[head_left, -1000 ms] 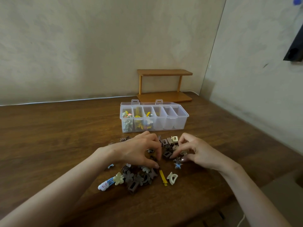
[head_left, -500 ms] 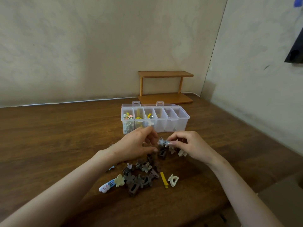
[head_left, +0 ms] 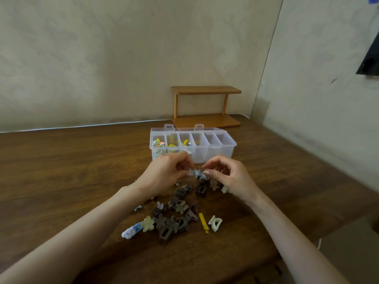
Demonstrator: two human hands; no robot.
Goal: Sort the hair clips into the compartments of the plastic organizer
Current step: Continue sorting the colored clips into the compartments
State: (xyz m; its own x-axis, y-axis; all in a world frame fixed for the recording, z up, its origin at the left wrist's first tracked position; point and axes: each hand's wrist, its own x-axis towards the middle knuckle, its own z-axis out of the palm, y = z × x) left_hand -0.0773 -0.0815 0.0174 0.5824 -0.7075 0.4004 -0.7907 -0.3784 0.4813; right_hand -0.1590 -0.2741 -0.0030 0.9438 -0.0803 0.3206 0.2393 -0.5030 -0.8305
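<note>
hair clips (head_left: pixel 174 214): mostly brown flower and claw types, in a loose heap on the tabletop (head_left: pixel 71 171) right in front of the person, so both hands reach without stretching. one pale blue star clip (head_left: pixel 197 174), maybe two hooked together, is held just above the heap's far edge. the left hand (head_left: pixel 166 177) grip pinches its left end and the right hand (head_left: pixel 227 177) grip pinches the right end. my guess: untangling it or checking its type before binning. the plastic organizer (head_left: pixel 217 154) sits open just beyond the hands, so a drop is a short forward reach. its three left compartments hold colourful clips; the two rightmost look empty. a wooden shelf (head_left: pixel 205 107) stands behind it by the wall.
</note>
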